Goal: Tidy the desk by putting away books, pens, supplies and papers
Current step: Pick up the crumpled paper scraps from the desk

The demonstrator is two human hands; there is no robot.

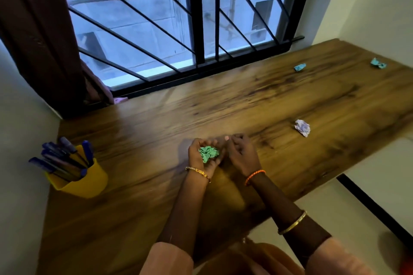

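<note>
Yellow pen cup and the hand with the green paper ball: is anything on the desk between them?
No. In the head view only bare wooden desk lies between the yellow pen cup and the left hand holding the green paper ball.

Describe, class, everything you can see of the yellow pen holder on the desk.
The yellow pen holder is a plain cup that looks like plastic, open at the top. It stands on the wooden desk near its left end, close to the wall. A bunch of blue-capped pens fills it, leaning out to the left. Neither hand touches it.
</note>
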